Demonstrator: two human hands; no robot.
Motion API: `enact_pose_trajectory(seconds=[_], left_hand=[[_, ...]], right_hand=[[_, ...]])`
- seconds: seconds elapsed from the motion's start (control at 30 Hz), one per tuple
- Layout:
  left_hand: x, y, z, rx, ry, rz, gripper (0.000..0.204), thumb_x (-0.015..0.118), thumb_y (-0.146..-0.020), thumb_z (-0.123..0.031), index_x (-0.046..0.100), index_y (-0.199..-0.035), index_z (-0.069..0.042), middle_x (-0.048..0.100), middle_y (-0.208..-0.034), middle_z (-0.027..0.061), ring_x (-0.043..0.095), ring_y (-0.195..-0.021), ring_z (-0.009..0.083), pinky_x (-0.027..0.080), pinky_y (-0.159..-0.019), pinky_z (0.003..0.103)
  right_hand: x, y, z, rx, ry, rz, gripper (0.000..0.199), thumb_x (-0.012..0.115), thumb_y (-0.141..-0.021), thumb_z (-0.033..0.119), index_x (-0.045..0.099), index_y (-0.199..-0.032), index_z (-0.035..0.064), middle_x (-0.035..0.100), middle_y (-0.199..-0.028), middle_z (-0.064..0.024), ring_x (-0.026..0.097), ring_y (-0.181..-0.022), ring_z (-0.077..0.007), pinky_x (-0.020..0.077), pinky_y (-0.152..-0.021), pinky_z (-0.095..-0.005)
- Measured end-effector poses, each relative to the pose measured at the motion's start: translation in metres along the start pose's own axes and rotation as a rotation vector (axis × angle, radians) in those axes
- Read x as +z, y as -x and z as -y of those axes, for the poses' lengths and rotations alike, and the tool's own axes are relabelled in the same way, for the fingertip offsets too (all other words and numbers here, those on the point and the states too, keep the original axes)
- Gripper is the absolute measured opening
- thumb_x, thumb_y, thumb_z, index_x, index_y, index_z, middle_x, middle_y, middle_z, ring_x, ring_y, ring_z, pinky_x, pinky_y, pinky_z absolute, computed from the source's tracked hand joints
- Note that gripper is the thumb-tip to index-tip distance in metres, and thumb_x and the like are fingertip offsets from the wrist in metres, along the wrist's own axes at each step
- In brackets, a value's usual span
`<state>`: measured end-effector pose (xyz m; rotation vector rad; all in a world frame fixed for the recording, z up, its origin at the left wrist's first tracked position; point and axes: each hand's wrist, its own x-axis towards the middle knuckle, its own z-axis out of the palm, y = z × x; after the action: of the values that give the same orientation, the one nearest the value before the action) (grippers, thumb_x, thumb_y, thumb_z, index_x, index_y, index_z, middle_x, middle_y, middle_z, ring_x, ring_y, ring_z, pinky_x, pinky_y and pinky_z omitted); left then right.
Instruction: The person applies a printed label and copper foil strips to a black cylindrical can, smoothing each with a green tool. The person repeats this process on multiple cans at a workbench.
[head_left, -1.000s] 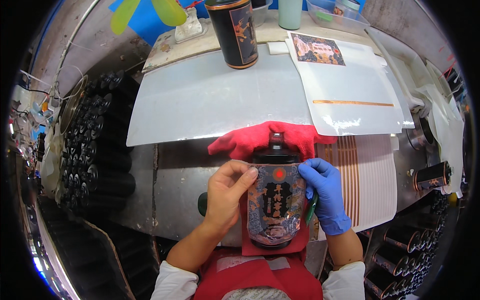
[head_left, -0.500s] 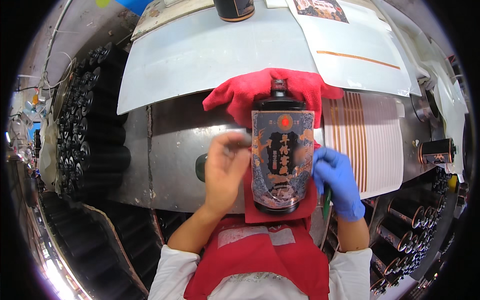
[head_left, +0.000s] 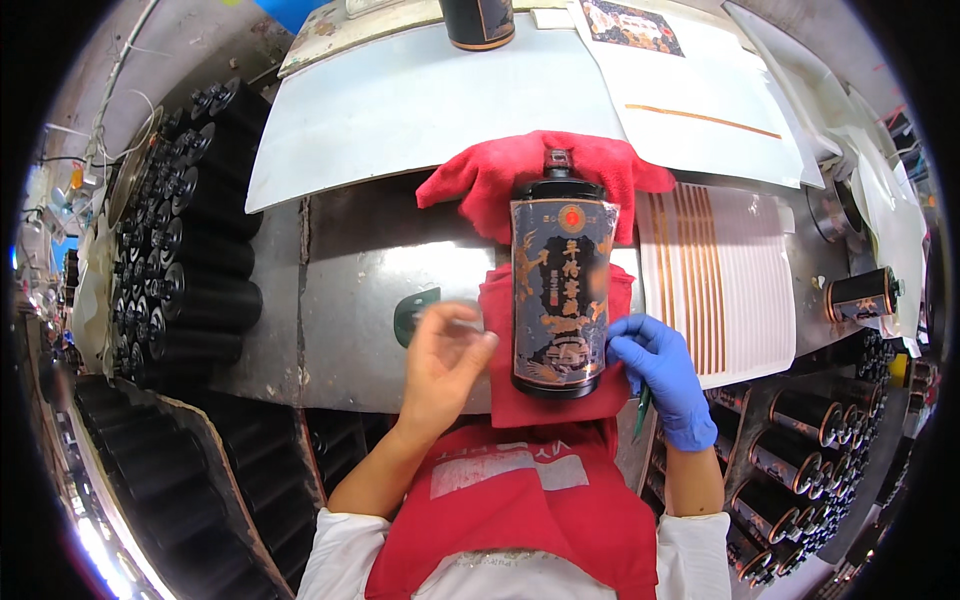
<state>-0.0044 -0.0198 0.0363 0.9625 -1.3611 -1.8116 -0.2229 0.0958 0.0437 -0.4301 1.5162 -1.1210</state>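
A black bottle (head_left: 558,190) lies on its back on a red cloth, its neck pointing away from me. Over its front sits a dark label (head_left: 563,290) with copper-coloured ornament and a red round emblem; its upper right edge stands off the bottle. My bare left hand (head_left: 445,365) is just left of the bottle, empty, fingers loosely bent and apart. In a blue glove, my right hand (head_left: 662,375) has its fingertips at the label's lower right edge. A thin green tool (head_left: 641,412) sticks out below its curled fingers. A dark green flat scraper (head_left: 412,312) rests beside my left hand.
A bunched red towel (head_left: 500,175) supports the bottle's neck. Right of it lies a white sheet (head_left: 765,290) with copper strips. Black bottles (head_left: 210,260) are stacked at left, labelled ones (head_left: 800,415) at lower right. Another bottle (head_left: 478,22) stands at the far edge.
The label now lies closer around the bottle, its left edge no longer spread outward. My left hand has moved down and away from it. My right hand stays at the right edge.
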Motion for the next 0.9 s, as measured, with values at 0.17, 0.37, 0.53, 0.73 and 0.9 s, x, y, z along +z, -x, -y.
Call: enact_pose_trajectory(seconds=[0.17,0.37,0.53,0.73,0.9], left_hand=[[0.012,-0.020,-0.019,0.638,-0.709,0.278,0.059,0.053,-0.091,-0.023,0.028,-0.141,-0.004,0.020,-0.145,0.0223,0.026,-0.132,0.0339,0.023,-0.105,0.041],[0.006,-0.039,0.012,0.473,-0.531,0.476,0.066,0.034,-0.094,-0.049,0.019,-0.145,-0.009,0.008,-0.148,0.0270,0.010,-0.136,0.0422,0.008,-0.109,0.045],[0.002,-0.047,0.013,0.474,-0.508,0.411,0.074,0.030,-0.093,-0.055,0.013,-0.145,-0.007,0.006,-0.148,0.0267,0.008,-0.137,0.0401,0.007,-0.110,0.041],[0.014,-0.062,-0.003,0.532,-0.534,0.363,0.076,0.033,-0.093,-0.053,0.013,-0.144,-0.001,0.015,-0.146,0.0267,0.016,-0.136,0.0392,0.012,-0.109,0.039],[0.023,-0.065,-0.008,0.352,-0.363,0.424,0.087,0.036,-0.091,-0.056,-0.001,-0.143,0.002,0.022,-0.143,0.0295,0.025,-0.132,0.0413,0.019,-0.107,0.038]], right_hand=[[0.015,-0.003,0.013,-0.113,-0.015,0.009,0.043,0.067,-0.077,0.009,0.054,-0.117,0.0000,0.057,-0.084,0.0014,0.045,-0.058,-0.0005,0.0369,-0.048,-0.0153],[0.019,-0.009,0.010,-0.105,0.029,0.035,0.054,0.073,-0.070,0.008,0.052,-0.119,-0.0003,0.056,-0.082,0.0019,0.041,-0.057,-0.0003,0.0374,-0.053,-0.0150],[0.011,-0.009,0.013,-0.234,0.223,-0.060,0.068,0.074,-0.071,0.013,0.044,-0.132,0.0065,0.056,-0.087,0.0011,0.038,-0.055,-0.0023,0.0371,-0.053,-0.0169],[0.034,0.011,0.054,-0.470,0.623,-0.147,0.092,0.073,-0.073,0.038,0.020,-0.145,0.0170,0.046,-0.115,-0.0143,0.052,-0.065,-0.0166,0.0463,-0.063,-0.0303],[0.026,-0.033,0.034,-0.613,0.557,0.034,0.098,0.063,-0.076,0.054,0.008,-0.146,0.0118,0.042,-0.125,-0.0227,0.049,-0.113,-0.0378,0.0406,-0.093,-0.0387]])
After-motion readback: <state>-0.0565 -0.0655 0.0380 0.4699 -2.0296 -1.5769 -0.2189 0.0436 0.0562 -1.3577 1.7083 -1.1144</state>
